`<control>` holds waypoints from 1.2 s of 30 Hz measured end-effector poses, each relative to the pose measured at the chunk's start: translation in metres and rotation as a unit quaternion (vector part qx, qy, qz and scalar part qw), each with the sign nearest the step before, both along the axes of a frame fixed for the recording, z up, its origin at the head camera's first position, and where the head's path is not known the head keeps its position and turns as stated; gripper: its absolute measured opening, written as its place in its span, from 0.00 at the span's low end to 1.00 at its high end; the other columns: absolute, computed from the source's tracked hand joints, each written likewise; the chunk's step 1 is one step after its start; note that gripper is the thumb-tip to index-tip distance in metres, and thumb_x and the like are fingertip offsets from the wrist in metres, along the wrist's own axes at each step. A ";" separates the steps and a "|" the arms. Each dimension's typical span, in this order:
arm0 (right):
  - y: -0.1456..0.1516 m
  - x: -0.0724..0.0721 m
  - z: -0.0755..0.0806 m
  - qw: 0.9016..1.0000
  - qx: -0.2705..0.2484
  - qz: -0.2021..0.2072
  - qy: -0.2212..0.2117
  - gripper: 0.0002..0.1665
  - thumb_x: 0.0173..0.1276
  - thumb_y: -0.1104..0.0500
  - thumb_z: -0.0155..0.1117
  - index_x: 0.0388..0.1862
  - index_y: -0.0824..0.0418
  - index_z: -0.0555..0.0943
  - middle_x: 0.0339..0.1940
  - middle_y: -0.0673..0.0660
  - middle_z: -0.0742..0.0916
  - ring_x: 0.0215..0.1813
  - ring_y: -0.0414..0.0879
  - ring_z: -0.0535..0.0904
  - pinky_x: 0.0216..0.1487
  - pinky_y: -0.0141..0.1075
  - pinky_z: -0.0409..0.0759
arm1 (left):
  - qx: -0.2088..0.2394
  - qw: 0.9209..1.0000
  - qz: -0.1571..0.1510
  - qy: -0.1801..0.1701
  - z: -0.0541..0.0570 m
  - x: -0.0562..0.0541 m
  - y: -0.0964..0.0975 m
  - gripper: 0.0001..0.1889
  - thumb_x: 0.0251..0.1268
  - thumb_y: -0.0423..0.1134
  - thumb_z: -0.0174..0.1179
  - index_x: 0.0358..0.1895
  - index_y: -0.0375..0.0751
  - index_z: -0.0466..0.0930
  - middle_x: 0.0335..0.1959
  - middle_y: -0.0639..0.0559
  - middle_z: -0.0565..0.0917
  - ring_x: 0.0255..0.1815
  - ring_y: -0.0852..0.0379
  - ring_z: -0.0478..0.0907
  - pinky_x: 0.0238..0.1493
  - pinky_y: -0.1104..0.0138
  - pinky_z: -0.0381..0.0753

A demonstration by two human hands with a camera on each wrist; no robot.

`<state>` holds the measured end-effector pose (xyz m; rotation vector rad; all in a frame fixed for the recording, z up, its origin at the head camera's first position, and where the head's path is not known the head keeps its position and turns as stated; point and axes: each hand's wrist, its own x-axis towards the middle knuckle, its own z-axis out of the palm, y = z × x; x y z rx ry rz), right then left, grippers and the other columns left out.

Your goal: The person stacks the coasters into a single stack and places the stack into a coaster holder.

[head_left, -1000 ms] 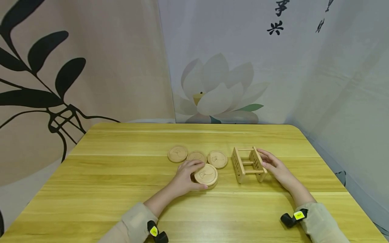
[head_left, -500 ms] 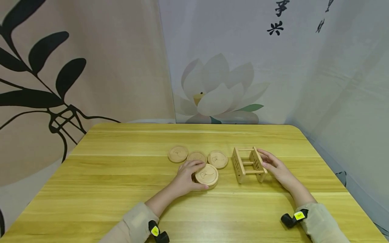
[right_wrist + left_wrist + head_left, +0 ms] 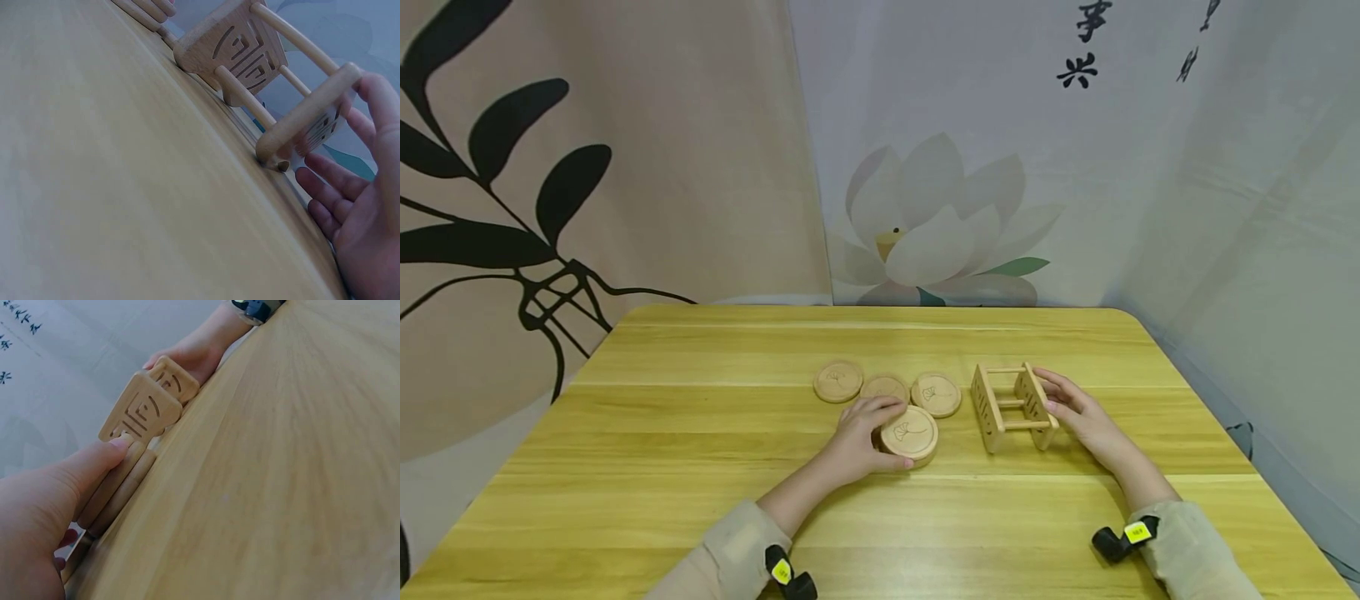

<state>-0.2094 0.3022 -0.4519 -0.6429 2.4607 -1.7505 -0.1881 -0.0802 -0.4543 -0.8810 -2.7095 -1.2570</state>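
In the head view my left hand point(image 3: 861, 437) grips a short stack of round wooden coasters point(image 3: 909, 433), thumb at the near side and fingers round the far side. The top coaster bears a carved leaf. Seen from the left wrist, the thumb presses on the edge of the stacked coasters point(image 3: 115, 484). To the right stands a wooden coaster rack point(image 3: 1015, 407) with two slotted side panels joined by rods. My right hand point(image 3: 1078, 412) touches its right panel from outside, and in the right wrist view its lower fingers point(image 3: 337, 181) are loosely bent beside the panel.
Behind the stack lie three single coasters: a left one point(image 3: 838, 381), a middle one point(image 3: 885, 386) partly covered by my left hand, and a right one point(image 3: 937, 394). The wooden table point(image 3: 700, 400) ends at a printed curtain point(image 3: 955, 150) at the back.
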 end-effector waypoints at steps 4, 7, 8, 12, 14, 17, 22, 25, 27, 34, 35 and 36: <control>0.000 0.000 0.000 1.000 -0.002 0.001 -0.002 0.29 0.77 0.63 0.47 0.75 0.62 0.57 0.64 0.75 0.69 0.56 0.36 0.74 0.52 0.28 0.72 | 0.002 1.000 -0.002 -0.004 0.000 0.001 0.000 0.45 0.40 0.52 0.77 0.66 0.39 0.71 0.65 0.49 0.70 0.67 0.48 0.60 0.65 0.44 0.51; 0.000 0.000 0.000 1.000 -0.005 0.002 -0.002 0.29 0.77 0.63 0.47 0.75 0.63 0.57 0.64 0.75 0.69 0.56 0.36 0.73 0.52 0.27 0.71 | 0.005 1.000 -0.004 -0.002 0.001 0.001 0.000 0.45 0.41 0.52 0.77 0.66 0.39 0.71 0.66 0.49 0.70 0.67 0.47 0.60 0.65 0.44 0.50; 0.000 0.000 0.000 1.000 -0.005 0.001 -0.002 0.29 0.77 0.63 0.47 0.75 0.63 0.57 0.64 0.75 0.69 0.56 0.36 0.73 0.52 0.27 0.71 | 0.007 1.000 -0.005 0.000 0.001 0.001 0.000 0.45 0.41 0.52 0.77 0.66 0.39 0.71 0.66 0.48 0.70 0.67 0.47 0.60 0.65 0.44 0.50; 0.001 0.000 -0.001 1.000 -0.004 0.001 -0.003 0.30 0.77 0.63 0.47 0.75 0.62 0.57 0.65 0.74 0.69 0.57 0.36 0.73 0.53 0.28 0.71 | 0.013 1.000 -0.004 0.006 0.001 0.000 -0.001 0.46 0.41 0.54 0.76 0.66 0.39 0.70 0.66 0.48 0.70 0.68 0.48 0.60 0.66 0.43 0.50; 0.000 0.000 0.000 1.000 -0.003 0.002 -0.003 0.30 0.77 0.62 0.47 0.75 0.62 0.57 0.65 0.74 0.69 0.57 0.36 0.73 0.53 0.28 0.71 | 0.018 1.000 -0.001 0.002 0.001 -0.001 -0.001 0.45 0.42 0.54 0.76 0.67 0.39 0.70 0.66 0.49 0.70 0.68 0.48 0.60 0.66 0.43 0.49; -0.001 0.001 0.001 1.000 -0.001 -0.001 -0.005 0.30 0.77 0.63 0.47 0.75 0.62 0.56 0.65 0.73 0.69 0.57 0.36 0.73 0.53 0.28 0.71 | 0.022 1.000 0.006 -0.001 0.000 -0.004 -0.004 0.44 0.43 0.54 0.75 0.67 0.40 0.71 0.66 0.51 0.69 0.68 0.49 0.60 0.67 0.43 0.48; -0.001 0.002 0.002 1.000 -0.001 -0.002 -0.008 0.30 0.77 0.63 0.47 0.76 0.62 0.56 0.65 0.73 0.69 0.57 0.36 0.73 0.54 0.28 0.70 | 0.031 0.999 0.025 0.004 0.002 -0.009 -0.010 0.42 0.45 0.52 0.75 0.66 0.40 0.71 0.66 0.51 0.70 0.67 0.47 0.59 0.66 0.41 0.50; -0.001 0.001 0.001 1.000 -0.002 -0.003 -0.007 0.30 0.77 0.63 0.47 0.75 0.62 0.56 0.65 0.73 0.69 0.57 0.36 0.73 0.53 0.28 0.70 | 0.036 0.999 0.040 0.001 0.003 -0.012 -0.014 0.42 0.46 0.51 0.75 0.67 0.40 0.71 0.67 0.48 0.69 0.69 0.45 0.58 0.65 0.40 0.51; 0.000 0.001 0.001 1.000 -0.003 -0.004 -0.008 0.30 0.77 0.62 0.47 0.75 0.62 0.57 0.65 0.73 0.69 0.57 0.36 0.73 0.53 0.28 0.70 | 0.039 0.998 0.048 0.000 0.003 -0.014 -0.017 0.42 0.46 0.50 0.75 0.67 0.40 0.70 0.67 0.46 0.68 0.69 0.44 0.57 0.65 0.40 0.52; 0.001 -0.001 -0.002 1.000 0.004 -0.011 -0.004 0.30 0.77 0.61 0.48 0.75 0.61 0.58 0.65 0.72 0.69 0.56 0.36 0.73 0.53 0.27 0.71 | 0.045 0.996 0.070 0.018 0.003 -0.021 -0.025 0.40 0.46 0.49 0.75 0.65 0.39 0.72 0.66 0.43 0.69 0.68 0.40 0.59 0.64 0.38 0.53; 0.001 -0.001 -0.002 1.000 0.004 -0.011 -0.004 0.30 0.77 0.61 0.48 0.75 0.61 0.58 0.65 0.72 0.70 0.57 0.36 0.73 0.53 0.28 0.71 | 0.046 0.996 0.073 0.018 0.003 -0.021 -0.027 0.40 0.46 0.49 0.75 0.65 0.39 0.72 0.66 0.43 0.69 0.68 0.40 0.59 0.64 0.38 0.53; 0.001 -0.001 -0.002 1.000 0.004 -0.010 -0.003 0.30 0.77 0.61 0.47 0.75 0.61 0.58 0.65 0.72 0.70 0.57 0.36 0.73 0.53 0.28 0.71 | 0.047 0.996 0.075 0.020 0.003 -0.022 -0.028 0.40 0.46 0.49 0.75 0.65 0.39 0.72 0.65 0.43 0.69 0.68 0.41 0.59 0.64 0.38 0.53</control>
